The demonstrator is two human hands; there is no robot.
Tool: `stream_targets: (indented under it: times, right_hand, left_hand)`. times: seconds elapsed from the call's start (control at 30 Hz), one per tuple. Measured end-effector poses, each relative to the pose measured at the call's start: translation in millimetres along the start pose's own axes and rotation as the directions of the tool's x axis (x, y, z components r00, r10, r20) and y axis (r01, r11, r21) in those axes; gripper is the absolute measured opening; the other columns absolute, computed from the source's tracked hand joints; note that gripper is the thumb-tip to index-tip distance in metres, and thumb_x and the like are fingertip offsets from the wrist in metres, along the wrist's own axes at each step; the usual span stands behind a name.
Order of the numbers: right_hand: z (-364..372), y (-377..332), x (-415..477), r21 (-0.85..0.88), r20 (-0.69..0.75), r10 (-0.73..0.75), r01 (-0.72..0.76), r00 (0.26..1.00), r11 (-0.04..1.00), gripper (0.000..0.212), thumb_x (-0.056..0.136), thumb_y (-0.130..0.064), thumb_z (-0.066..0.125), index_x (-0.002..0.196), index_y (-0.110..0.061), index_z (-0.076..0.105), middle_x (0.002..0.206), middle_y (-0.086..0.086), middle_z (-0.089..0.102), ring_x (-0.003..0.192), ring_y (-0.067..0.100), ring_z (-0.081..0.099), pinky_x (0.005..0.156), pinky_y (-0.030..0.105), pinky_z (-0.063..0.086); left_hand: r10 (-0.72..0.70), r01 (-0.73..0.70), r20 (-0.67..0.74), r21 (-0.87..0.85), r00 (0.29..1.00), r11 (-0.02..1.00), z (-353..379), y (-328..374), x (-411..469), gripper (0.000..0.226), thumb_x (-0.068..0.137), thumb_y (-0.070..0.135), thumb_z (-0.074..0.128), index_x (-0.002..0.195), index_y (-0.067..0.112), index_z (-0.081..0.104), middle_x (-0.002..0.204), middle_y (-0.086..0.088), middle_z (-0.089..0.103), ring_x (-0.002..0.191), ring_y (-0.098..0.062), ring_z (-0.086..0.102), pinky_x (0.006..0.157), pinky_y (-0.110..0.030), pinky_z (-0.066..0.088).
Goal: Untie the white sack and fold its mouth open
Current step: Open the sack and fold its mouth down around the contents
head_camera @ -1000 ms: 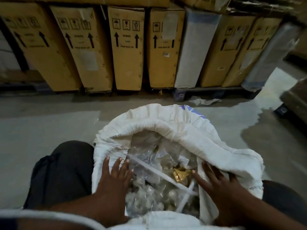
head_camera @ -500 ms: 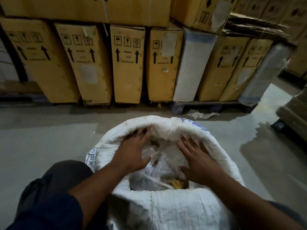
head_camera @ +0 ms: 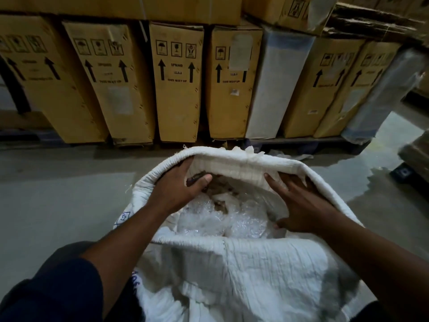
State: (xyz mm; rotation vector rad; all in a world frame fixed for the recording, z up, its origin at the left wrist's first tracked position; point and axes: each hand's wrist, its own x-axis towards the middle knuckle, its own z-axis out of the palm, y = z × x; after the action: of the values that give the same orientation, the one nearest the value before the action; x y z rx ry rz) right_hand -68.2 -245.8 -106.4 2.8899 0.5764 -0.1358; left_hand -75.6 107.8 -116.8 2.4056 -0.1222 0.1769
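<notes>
On the concrete floor (head_camera: 58, 194), just before the row of cardboard boxes (head_camera: 177, 84), the white sack (head_camera: 243, 270) stands close against us. No tie shows and the mouth gapes, its far rim rolled into a thick cuff. Our left hand (head_camera: 178, 189) hooks its fingers under that cuff, likely to turn it down. Our right hand (head_camera: 299, 205) lies flat with fingers spread, pressing the inner wall outward. The woven fabric is creased and limp, and clear plastic packets (head_camera: 209, 219) fill it.
</notes>
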Motion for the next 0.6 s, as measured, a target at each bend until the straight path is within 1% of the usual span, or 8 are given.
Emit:
stream_targets:
  times: [0.13,0.23,0.3,0.37,0.43,0.5,0.53,0.6]
  right_hand:
    - [5,-18,2,0.046,0.086,-0.063,0.059,0.994,0.997,0.125,0.076,-0.070,0.071,0.164,-0.034,-0.011,0.174,0.007,-0.014,0.161,0.029,-0.009,0.127,0.059,0.014]
    - [10,-34,-8,-0.034,-0.087,-0.241,0.239,0.967,0.970,0.101,0.082,-0.049,0.073,0.164,-0.024,0.020,0.168,0.009,0.030,0.155,0.027,0.031,0.122,0.046,0.035]
    - [15,-39,-16,-0.101,-0.255,-0.319,0.303,0.913,0.948,0.084,0.084,-0.040,0.069,0.159,-0.020,0.037,0.159,0.009,0.045,0.143,0.027,0.047,0.114,0.044,0.044]
    - [18,-37,-20,-0.140,-0.326,-0.319,0.289,0.890,0.947,0.077,0.087,-0.040,0.061,0.158,-0.020,0.040,0.162,0.010,0.041,0.147,0.032,0.041,0.119,0.049,0.034]
    - [18,-30,-21,-0.100,-0.298,-0.224,0.203,0.928,0.974,0.084,0.087,-0.050,0.064,0.161,-0.025,0.034,0.169,0.013,0.029,0.156,0.038,0.025,0.125,0.059,0.020]
    - [18,-21,-21,-0.064,-0.223,-0.124,0.112,0.967,0.992,0.096,0.085,-0.065,0.060,0.165,-0.031,0.020,0.174,0.014,0.011,0.161,0.038,0.005,0.125,0.066,0.008]
    - [18,-18,-20,-0.046,-0.185,-0.080,0.072,0.979,0.996,0.104,0.082,-0.074,0.056,0.166,-0.034,0.010,0.175,0.013,0.002,0.161,0.038,-0.003,0.124,0.068,0.002]
    - [18,-14,-16,0.012,-0.144,-0.004,0.005,0.990,1.000,0.117,0.075,-0.085,0.053,0.165,-0.039,-0.006,0.175,0.011,-0.010,0.160,0.037,-0.008,0.123,0.069,-0.006]
  left_hand:
    - [0.026,-0.046,0.120,0.174,0.992,0.984,10,-1,-6,0.095,0.086,0.076,0.060,0.161,0.026,0.032,0.158,-0.002,0.049,0.144,-0.022,0.047,0.117,-0.040,0.042]
    - [0.256,-0.273,0.102,0.238,0.961,0.932,22,10,-28,0.063,0.090,0.048,0.069,0.146,0.026,0.055,0.145,0.003,0.062,0.138,-0.018,0.054,0.113,-0.035,0.046]
    - [0.393,-0.404,0.096,0.285,0.914,0.869,28,17,-40,0.047,0.091,0.036,0.064,0.138,0.030,0.062,0.139,0.008,0.067,0.136,-0.015,0.057,0.106,-0.036,0.051]
    - [0.446,-0.450,0.098,0.353,0.890,0.820,33,16,-44,0.056,0.090,0.038,0.063,0.144,0.027,0.058,0.148,0.004,0.061,0.143,-0.018,0.051,0.112,-0.040,0.048]
    - [0.352,-0.387,0.163,0.453,0.922,0.803,33,8,-42,0.080,0.089,0.056,0.055,0.161,0.026,0.035,0.170,-0.003,0.031,0.158,-0.025,0.025,0.127,-0.047,0.025]
    - [0.249,-0.307,0.181,0.536,0.952,0.786,32,-1,-40,0.104,0.083,0.075,0.048,0.167,0.031,0.008,0.176,-0.003,-0.002,0.162,-0.029,-0.001,0.130,-0.053,0.007]
    - [0.217,-0.271,0.163,0.558,0.963,0.784,31,-4,-39,0.111,0.080,0.082,0.047,0.167,0.032,0.000,0.176,-0.002,-0.008,0.162,-0.030,-0.005,0.130,-0.053,0.003]
    - [0.188,-0.218,0.112,0.584,0.976,0.782,28,-4,-34,0.121,0.074,0.090,0.047,0.168,0.030,-0.001,0.176,-0.004,0.001,0.161,-0.030,0.005,0.129,-0.053,0.007]
